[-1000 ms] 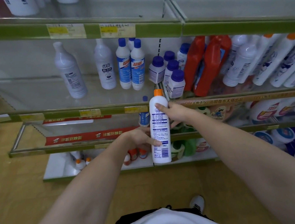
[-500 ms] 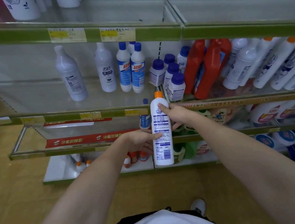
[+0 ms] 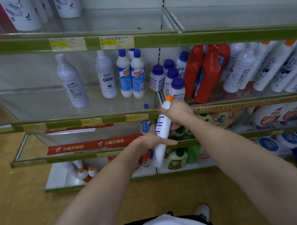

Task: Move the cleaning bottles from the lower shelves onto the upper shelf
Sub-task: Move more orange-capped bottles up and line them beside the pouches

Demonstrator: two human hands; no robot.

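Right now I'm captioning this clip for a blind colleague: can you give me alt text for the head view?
A person facing shop shelves holds a tilted white bottle with an orange cap, the right hand gripping near its top and the left hand around its middle. Behind it, a glass shelf holds white, blue-capped and red cleaning bottles.

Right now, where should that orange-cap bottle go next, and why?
Probably lift it up to the bare glass of the upper shelf. The right hand grips the orange-capped bottle near its top, the left hand holds it lower down, and it leans in front of the lower shelves.
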